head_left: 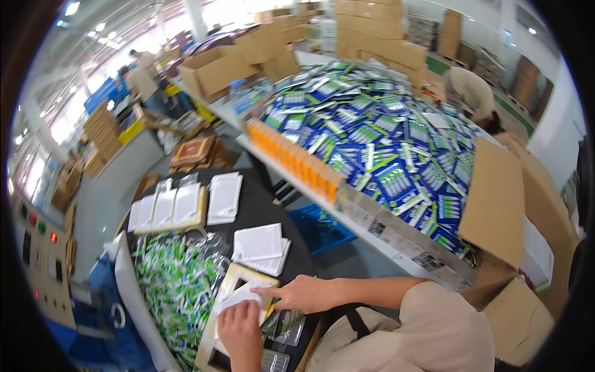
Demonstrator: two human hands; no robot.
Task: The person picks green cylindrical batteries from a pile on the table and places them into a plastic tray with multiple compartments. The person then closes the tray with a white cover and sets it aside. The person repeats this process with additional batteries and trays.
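Observation:
A cream tray-like frame with cut-out openings lies on the black round table, and a white card rests in it. My left hand lies over the card's near part, fingers laid on it and pointing away from me. From the right comes my right hand, its index finger stretched onto the card's edge and its other fingers curled. Clear plastic blister shells lie beside the frame, under my right wrist. Just beyond my hands sits a stack of white cards.
Small green-and-white pieces heap left of the frame. A second frame with white cards and another card stack sit farther back. Blue-green packs pile on the long table behind an orange box row. An open carton stands right.

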